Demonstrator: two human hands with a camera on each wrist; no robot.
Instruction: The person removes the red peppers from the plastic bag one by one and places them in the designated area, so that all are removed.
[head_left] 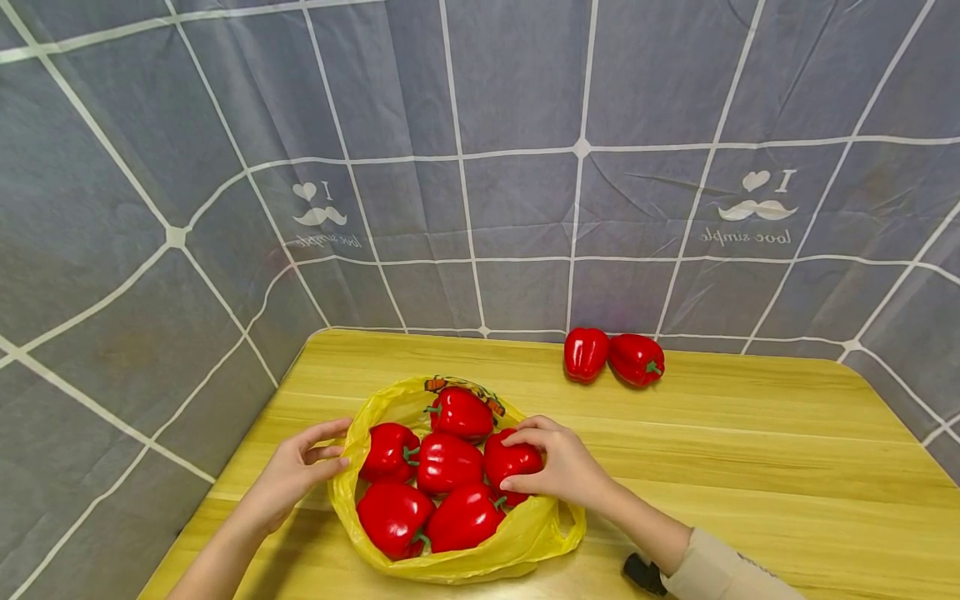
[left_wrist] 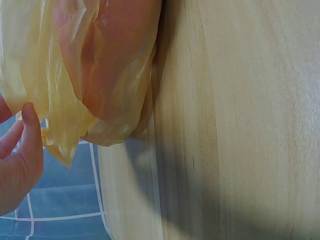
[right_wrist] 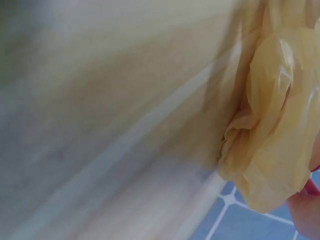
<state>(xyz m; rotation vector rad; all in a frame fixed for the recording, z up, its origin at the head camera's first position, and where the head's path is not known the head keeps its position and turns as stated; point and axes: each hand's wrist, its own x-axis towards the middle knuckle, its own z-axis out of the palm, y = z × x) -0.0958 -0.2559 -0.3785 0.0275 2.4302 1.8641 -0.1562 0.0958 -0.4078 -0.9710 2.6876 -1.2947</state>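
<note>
1. Beige sleeve (head_left: 720,571) leads to the right grip (head_left: 564,467), curled partway round a red pepper (head_left: 513,460) inside the yellow bag (head_left: 480,568).
2. Left grip (head_left: 294,473) pinches the bag's edge.
3. If that slips, the limp side may sag, spilling other peppers (head_left: 450,463).

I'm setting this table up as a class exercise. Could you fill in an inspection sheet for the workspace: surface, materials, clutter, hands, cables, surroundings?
Surface: wood-grain table, light yellowish.
Materials: open yellow plastic bag with six red peppers visible inside; two loose peppers side by side near the table's back edge.
Clutter: one black object by the right sleeve; cannot tell what it is.
Left hand: holds the bag's left rim.
Right hand: grips the rightmost pepper in the bag.
Cables: nothing seen.
Surroundings: creased grey sheet with white grid lines and mirrored lettering behind the table.
</note>
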